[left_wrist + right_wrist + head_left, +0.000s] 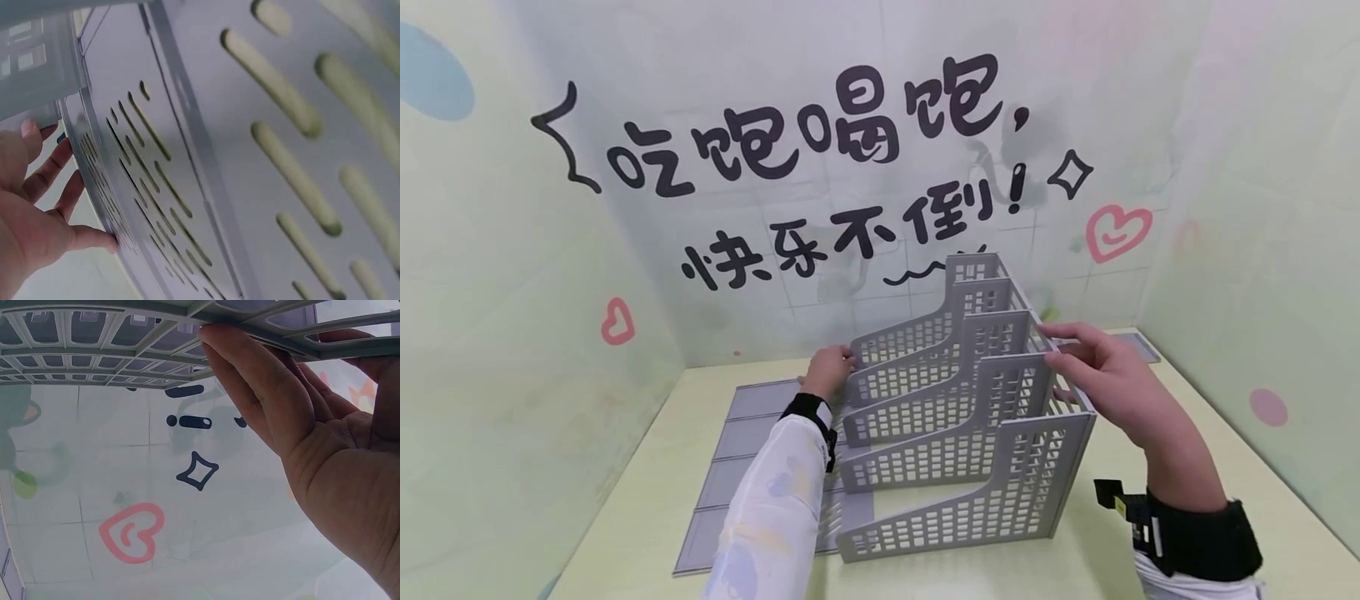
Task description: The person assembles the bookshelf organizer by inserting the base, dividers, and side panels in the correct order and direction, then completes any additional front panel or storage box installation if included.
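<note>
A grey plastic file rack with several latticed dividers stands upright on the table. My left hand grips the low front end of its farthest divider. In the left wrist view, that hand's fingers spread between a latticed piece and a slotted grey panel, one fingertip touching the panel. At the tall back side, my right hand holds the upper edge, thumb by a divider's top corner. The right wrist view shows the right hand's fingers against the underside of the lattice, its thumb partly hidden.
Flat grey jointed panels lie on the pale table left of the rack, partly under my left sleeve. Another flat grey piece lies behind my right hand. Printed walls enclose the table at the back and sides.
</note>
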`<state>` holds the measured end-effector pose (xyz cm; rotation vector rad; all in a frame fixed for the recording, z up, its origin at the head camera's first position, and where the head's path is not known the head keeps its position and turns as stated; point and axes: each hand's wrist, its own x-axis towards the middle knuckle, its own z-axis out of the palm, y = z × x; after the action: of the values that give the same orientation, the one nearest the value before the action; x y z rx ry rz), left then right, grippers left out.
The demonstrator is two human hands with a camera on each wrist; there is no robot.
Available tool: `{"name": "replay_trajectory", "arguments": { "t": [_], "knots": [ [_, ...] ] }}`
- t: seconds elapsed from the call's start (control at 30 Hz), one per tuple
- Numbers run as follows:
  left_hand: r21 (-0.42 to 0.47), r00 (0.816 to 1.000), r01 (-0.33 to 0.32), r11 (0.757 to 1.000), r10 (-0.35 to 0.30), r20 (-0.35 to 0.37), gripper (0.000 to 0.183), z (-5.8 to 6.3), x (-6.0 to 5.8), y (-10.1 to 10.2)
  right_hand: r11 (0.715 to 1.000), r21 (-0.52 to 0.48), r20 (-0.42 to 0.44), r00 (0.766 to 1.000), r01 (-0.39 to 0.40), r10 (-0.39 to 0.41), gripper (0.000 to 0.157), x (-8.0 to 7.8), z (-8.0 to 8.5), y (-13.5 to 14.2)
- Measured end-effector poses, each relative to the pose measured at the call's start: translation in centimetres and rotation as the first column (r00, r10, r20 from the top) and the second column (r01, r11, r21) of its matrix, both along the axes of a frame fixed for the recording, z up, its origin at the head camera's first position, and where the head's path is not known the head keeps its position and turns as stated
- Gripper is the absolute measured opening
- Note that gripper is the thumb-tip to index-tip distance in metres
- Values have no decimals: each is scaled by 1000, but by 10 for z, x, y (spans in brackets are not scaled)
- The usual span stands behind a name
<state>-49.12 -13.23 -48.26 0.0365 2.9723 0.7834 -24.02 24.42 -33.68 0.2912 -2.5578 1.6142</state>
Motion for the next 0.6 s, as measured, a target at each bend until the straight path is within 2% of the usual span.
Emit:
{"name": "replay_trajectory", "arguments": {
  "t": [0.2,0.33,0.5,0.6],
  "knots": [
    [-16,1000,3,1000,-3,-3,13,0,-2,3,1000,0,-11,1000,3,-3,51,-1,-1,1],
    [-48,999,-4,999,2,-45,12,-3,-4,4,1000,3,-16,1000,3,-3,51,-2,-2,1],
    [-75,992,37,996,-45,-114,14,-3,-4,1,1000,4,-16,1000,1,-1,51,-2,-2,0],
    [-90,993,79,993,-86,-82,15,2,-1,-3,1000,3,-17,1000,-4,4,51,-2,-1,-1]
  ]
}}
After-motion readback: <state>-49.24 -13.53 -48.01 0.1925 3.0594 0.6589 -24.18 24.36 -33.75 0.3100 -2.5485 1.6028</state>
